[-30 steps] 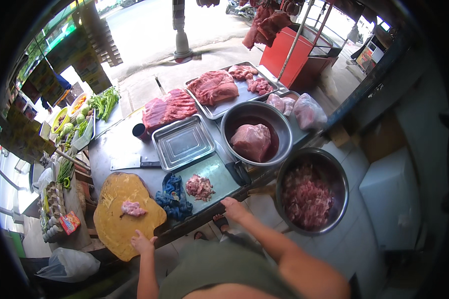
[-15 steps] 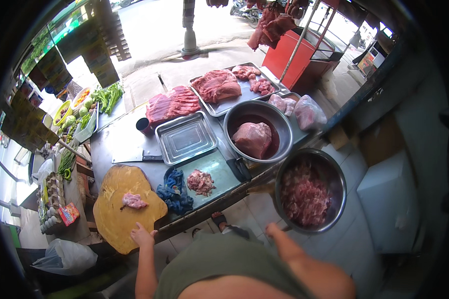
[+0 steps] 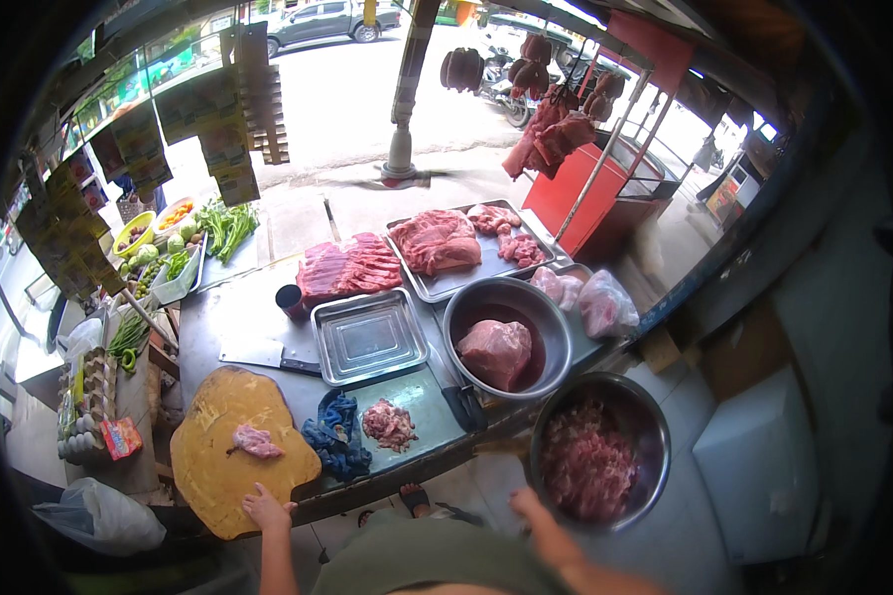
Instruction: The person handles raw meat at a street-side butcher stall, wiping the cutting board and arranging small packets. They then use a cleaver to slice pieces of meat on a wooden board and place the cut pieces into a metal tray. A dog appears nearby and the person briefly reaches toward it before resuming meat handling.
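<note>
My left hand [image 3: 267, 508] lies with fingers apart on the near edge of a round wooden chopping board [image 3: 218, 476]. A small piece of raw meat [image 3: 256, 440] sits on the board beyond my fingertips. My right hand [image 3: 528, 506] is low beside the left side of a steel bowl of sliced raw meat [image 3: 592, 466]; its fingers are too unclear to tell their pose or any contact. Right of the board are a crumpled blue cloth [image 3: 335, 436] and a small heap of meat scraps [image 3: 388, 425] on a greenish board [image 3: 429, 407].
A cleaver [image 3: 253, 353] and an empty steel tray [image 3: 370, 337] lie behind the board. A black-handled knife [image 3: 461, 405] rests near a basin [image 3: 556, 377] holding a big meat chunk. Ribs [image 3: 347, 268] and a meat tray [image 3: 466, 283] stand farther back; a white box [image 3: 759, 466] is at right.
The view has tilted up, so the table sits lower in the picture and more of the street shows. Both hands keep about the same places by the chopping board and the bowl.
</note>
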A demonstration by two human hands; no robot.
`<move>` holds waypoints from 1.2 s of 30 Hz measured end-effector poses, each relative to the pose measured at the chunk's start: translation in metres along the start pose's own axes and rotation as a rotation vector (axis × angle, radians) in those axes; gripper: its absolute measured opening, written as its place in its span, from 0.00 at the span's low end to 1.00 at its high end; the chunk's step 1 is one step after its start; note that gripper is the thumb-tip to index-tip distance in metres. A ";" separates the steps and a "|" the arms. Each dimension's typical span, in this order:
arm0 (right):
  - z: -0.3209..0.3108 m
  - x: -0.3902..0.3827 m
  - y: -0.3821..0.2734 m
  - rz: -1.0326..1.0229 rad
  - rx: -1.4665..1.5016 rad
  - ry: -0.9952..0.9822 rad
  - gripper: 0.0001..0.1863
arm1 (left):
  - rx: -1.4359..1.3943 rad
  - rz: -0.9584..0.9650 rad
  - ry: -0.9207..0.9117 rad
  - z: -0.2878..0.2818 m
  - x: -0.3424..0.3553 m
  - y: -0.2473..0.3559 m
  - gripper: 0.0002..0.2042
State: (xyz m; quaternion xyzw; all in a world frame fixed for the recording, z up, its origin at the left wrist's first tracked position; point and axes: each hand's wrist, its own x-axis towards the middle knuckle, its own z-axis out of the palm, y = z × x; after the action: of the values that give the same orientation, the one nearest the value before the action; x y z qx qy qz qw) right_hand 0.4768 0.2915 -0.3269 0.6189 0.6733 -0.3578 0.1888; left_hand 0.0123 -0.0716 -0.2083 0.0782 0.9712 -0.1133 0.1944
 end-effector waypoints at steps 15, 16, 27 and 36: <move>0.005 0.002 -0.008 0.111 0.021 -0.115 0.19 | -0.038 0.004 0.035 0.004 -0.007 -0.002 0.51; 0.003 -0.002 -0.005 0.122 0.023 -0.120 0.16 | -0.034 0.008 0.045 0.004 -0.007 -0.002 0.51; 0.028 0.007 0.014 0.097 0.063 -0.080 0.18 | 0.051 0.012 0.034 0.001 -0.004 0.001 0.52; 0.022 0.013 -0.002 0.128 0.163 -0.096 0.19 | 0.048 0.015 0.057 0.010 0.000 -0.002 0.52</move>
State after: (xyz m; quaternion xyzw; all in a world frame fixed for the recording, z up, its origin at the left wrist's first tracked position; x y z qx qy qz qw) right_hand 0.4690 0.2851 -0.3498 0.6559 0.5913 -0.4280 0.1924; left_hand 0.0154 -0.0761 -0.2172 0.0932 0.9727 -0.1327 0.1657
